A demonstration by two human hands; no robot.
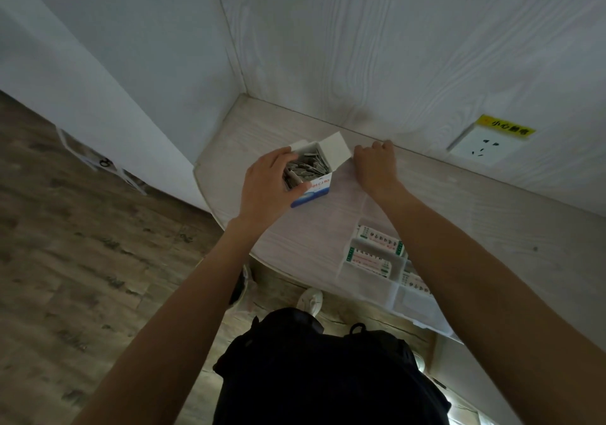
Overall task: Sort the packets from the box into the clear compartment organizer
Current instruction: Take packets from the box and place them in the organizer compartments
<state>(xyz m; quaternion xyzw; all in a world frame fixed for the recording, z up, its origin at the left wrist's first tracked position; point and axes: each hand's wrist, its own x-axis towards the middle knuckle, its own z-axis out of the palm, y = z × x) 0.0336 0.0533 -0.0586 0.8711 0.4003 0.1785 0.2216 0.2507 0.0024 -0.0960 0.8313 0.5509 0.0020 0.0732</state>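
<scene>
On the far left of the pale table [295, 237], the left hand [265, 185] wraps around the open box [311, 175], thumb on its near side and fingers at the far rim, steadying it upright with the flap [334, 147] folded back. Grey packets [303, 170] fill it, crammed at mixed angles. Just right of the box, the right hand [373, 165] rests knuckles-up on the table with fingers curled under – whether it pinches anything I cannot tell. Nearer and further right lies the clear compartment organizer [377, 280], some cells already holding printed packs [370, 260].

To do this step well, keep the box braced, pull out a few packets at a time rather than a clump, and lay them flat in one cell.

The right forearm covers the organizer's right side – its free cells cannot be counted – and the packet print is unreadable.
</scene>
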